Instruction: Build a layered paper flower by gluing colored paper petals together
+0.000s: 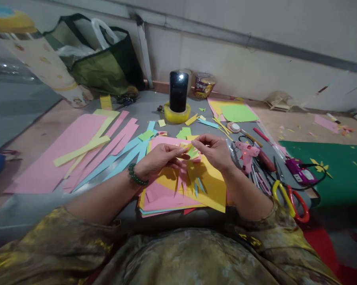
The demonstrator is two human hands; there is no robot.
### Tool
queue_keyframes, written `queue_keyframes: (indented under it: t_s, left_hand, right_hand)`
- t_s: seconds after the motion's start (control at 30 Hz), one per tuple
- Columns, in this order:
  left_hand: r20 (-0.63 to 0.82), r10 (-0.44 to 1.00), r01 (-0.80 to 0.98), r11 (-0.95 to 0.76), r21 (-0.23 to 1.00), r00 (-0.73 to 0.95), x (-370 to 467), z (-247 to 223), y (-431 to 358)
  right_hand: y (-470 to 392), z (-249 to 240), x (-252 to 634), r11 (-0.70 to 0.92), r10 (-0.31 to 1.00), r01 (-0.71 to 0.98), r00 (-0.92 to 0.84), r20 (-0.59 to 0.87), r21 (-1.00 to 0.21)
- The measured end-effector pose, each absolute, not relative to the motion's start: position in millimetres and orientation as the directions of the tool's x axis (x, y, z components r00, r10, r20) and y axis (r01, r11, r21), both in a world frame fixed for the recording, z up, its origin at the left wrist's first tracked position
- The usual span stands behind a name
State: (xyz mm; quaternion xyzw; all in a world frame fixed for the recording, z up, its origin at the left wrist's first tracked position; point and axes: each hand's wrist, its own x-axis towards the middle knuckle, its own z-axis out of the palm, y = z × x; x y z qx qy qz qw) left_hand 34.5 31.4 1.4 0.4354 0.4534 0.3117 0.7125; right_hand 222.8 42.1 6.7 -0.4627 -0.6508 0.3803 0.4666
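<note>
My left hand (166, 157), with a green bead bracelet at its wrist, pinches a small yellow paper piece (188, 147) over a paper stack. The fingertips of my right hand (214, 149) close on the same piece from the other side. Green and pink scraps lie just behind and below the fingertips; which of them are held is hard to tell. Beneath both hands is the stack of pink (166, 198) and orange-yellow sheets (215, 186), with narrow pink and blue strips on top.
Pink, yellow and blue paper strips (115, 158) spread at the left. A phone (178, 92) stands in a yellow holder (177, 114) behind the stack. At the right are a pink glue gun (247, 154), scissors (298, 204) and a purple device (300, 171).
</note>
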Motion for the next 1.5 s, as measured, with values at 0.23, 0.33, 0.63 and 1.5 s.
queue_keyframes:
  t_s: [0.23,0.33,0.63,1.5]
  left_hand:
    - [-0.392,0.824,-0.072,0.458,0.886,0.410,34.4,1.9,31.5]
    - [-0.406,0.808,-0.087,0.484,0.871,0.428,33.5,0.7,32.0]
    - [-0.418,0.810,-0.088,0.492,0.866,0.412,30.5,-2.4,34.2]
    - [-0.424,0.808,0.051,0.444,0.895,0.410,35.3,6.1,26.5]
  right_hand:
    - [40.8,7.2,223.3,0.302,0.953,0.302,-0.131,0.275,-0.904]
    - [41.1,7.3,223.8,0.286,0.957,0.320,-0.134,0.255,-0.903]
    - [40.0,7.1,222.1,0.294,0.955,0.320,-0.129,0.266,-0.900]
    - [40.8,6.7,221.2,0.262,0.965,0.281,-0.064,0.254,-0.923]
